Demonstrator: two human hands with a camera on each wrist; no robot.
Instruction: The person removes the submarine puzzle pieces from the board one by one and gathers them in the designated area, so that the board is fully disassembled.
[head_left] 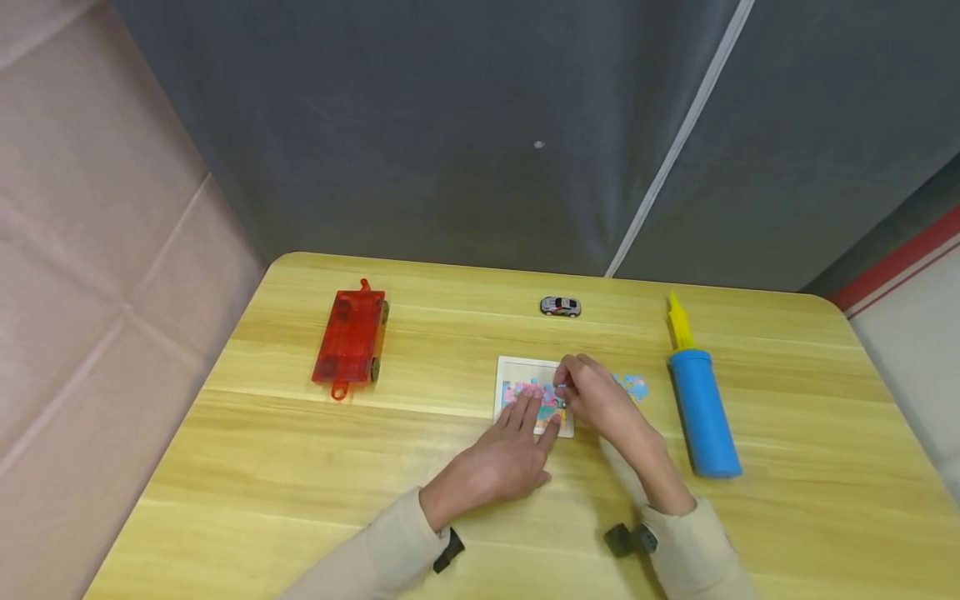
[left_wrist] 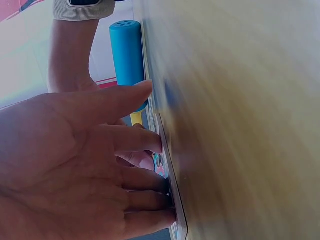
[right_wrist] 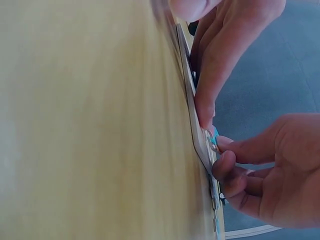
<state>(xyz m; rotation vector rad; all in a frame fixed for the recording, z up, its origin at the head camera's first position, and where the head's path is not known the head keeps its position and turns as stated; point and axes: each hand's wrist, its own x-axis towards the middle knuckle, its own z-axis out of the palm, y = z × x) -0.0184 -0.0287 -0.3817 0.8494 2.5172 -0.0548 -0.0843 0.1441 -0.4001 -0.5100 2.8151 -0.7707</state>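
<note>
Markings on the far toy car [head_left: 560, 307] are too small to read. Nearer, your left hand [head_left: 506, 458] rests straight-fingered on the framed jigsaw puzzle [head_left: 528, 372]; your right hand [head_left: 597, 400] pinches a puzzle piece [right_wrist: 214, 145] at its right side, near loose pieces [head_left: 635, 386].

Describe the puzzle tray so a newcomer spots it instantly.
On the yellowish table, look between the red toy cart and the blue pump. The puzzle tray lies there, partly under the left hand; its pale frame sets it apart from the loose puzzle pieces to its right.
</note>
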